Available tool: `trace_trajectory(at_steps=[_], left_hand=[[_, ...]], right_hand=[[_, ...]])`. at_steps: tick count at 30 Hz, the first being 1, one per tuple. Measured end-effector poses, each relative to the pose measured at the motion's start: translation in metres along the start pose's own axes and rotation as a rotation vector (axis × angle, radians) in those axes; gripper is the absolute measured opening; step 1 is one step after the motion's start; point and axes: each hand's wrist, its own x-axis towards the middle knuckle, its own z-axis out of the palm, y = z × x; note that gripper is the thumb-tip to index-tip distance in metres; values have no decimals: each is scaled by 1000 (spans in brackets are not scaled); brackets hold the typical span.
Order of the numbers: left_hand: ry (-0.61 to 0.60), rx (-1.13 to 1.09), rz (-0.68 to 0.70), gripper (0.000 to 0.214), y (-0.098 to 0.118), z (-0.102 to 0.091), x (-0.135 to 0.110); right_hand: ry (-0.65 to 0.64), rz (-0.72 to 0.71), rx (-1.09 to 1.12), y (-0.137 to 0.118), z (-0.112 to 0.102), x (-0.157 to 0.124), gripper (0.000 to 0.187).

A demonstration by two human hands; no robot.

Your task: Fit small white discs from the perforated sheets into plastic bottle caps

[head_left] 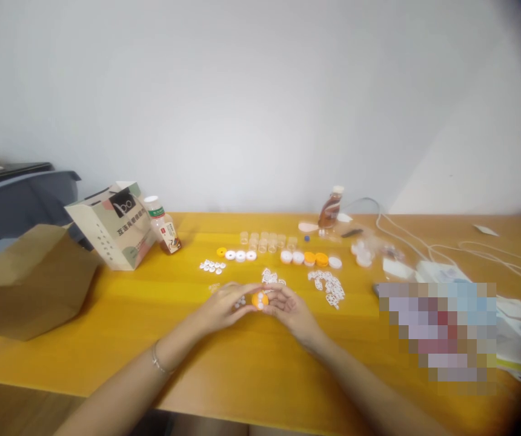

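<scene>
Between my two hands is a small round orange cap (255,300) with white round bits showing on it. My left hand (224,307) grips it from the left, fingers and thumb curved round its edge. From the right, the fingertips of my right hand (290,311) press against the same cap. Small pale discs (240,301) lie just by the left fingers, partly hidden. Behind the hands is a pile of white cut-out plastic pieces (270,277), with another loose heap of white pieces (328,286) to the right. Several white pieces (212,266) sit at the left.
Beyond stand a row of white rings (240,256), stacked orange lids (321,260) and clear small jars (263,245). A paper bag (119,233) and bottle (164,227) are left; a brown drink bottle (330,209), white cables (406,227) and a blurred-out item (433,333) are right.
</scene>
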Motion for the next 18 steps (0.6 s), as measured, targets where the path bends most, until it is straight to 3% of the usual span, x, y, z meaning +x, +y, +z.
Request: trace_trajectory(at_steps=[6,8,11,14,18], left_hand=[[34,-152,-68,54,-3,8,2],[75,-177,-102,47,-10,11,13],[106,-132,-147,30,-26,19,46],[-58,-64,-171,29,-40,31,90],[-124,-77,-176,29,-46,53,134]], right_hand=[[95,14,-35,-3,-6,1,35],[145,15,-12,-6,-8,1,35],[219,30,63,-8,-12,1,35],[252,59,107,-6,-14,2,34],[247,79,108,-2,-14,2,35]])
